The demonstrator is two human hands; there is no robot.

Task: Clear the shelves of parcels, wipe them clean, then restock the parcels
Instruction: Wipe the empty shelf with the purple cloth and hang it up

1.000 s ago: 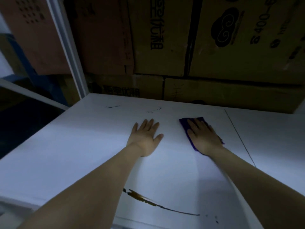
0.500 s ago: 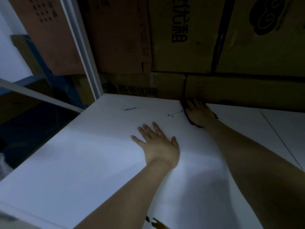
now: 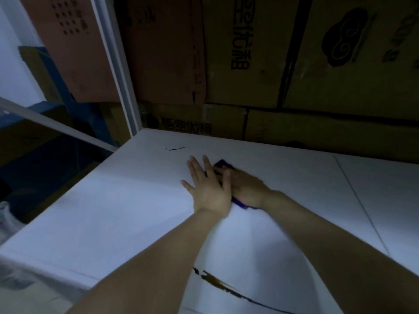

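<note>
The left hand (image 3: 209, 191) lies flat, fingers straight, on the white shelf (image 3: 113, 211), probably bracing the reach. Touching it at 3 o'clock, the right hand (image 3: 247, 189) presses open-palmed on a purple cloth (image 3: 223, 164), wiping. A dark mark (image 3: 175, 148) lies at 11 o'clock, and cardboard boxes (image 3: 249, 64) are stacked behind at 12.

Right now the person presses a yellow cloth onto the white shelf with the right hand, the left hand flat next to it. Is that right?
Not quite: the cloth is dark purple, not yellow. The head view shows it under the right hand on the white shelf, with the left hand flat next to it.
</note>
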